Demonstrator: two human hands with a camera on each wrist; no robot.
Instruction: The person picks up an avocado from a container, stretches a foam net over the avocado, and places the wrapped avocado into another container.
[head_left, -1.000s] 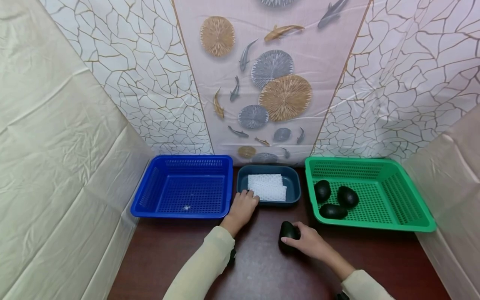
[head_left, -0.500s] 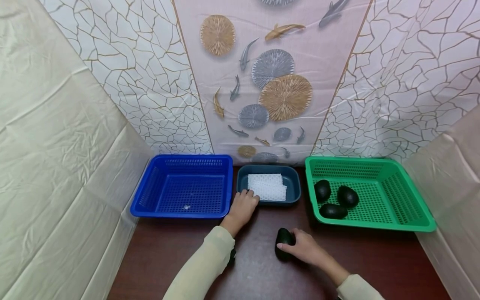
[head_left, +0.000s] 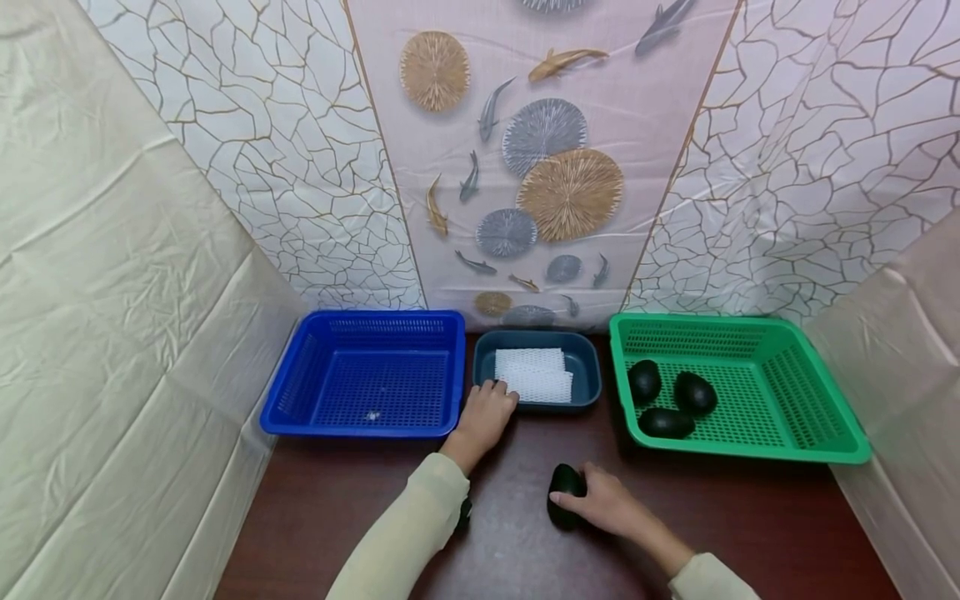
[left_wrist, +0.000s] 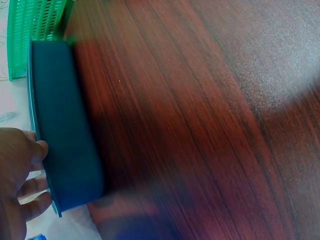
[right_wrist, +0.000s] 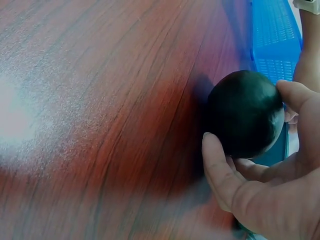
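Note:
My right hand (head_left: 609, 501) grips a dark avocado (head_left: 564, 497) over the table's middle front. In the right wrist view, the thumb and fingers lie round the avocado (right_wrist: 243, 114); whether it touches the table I cannot tell. My left hand (head_left: 486, 414) holds the near left rim of a dark teal tray (head_left: 591, 400), fingers bent over the edge. The left wrist view has the left hand (left_wrist: 17, 175) at the rim beside the tray's outer wall (left_wrist: 65, 125). White foam net sleeves (head_left: 536, 385) lie flat in the tray, close to the left fingertips.
A green basket (head_left: 757, 452) with three avocados (head_left: 695, 393) stands at the right. On the left is a blue basket (head_left: 363, 432) with a small pale bit on its floor. Patterned cloth walls enclose the brown table (head_left: 517, 542) behind and at both sides.
My right hand has carried the avocado a little to the left and nearer to me. The left hand stays on the tray's rim.

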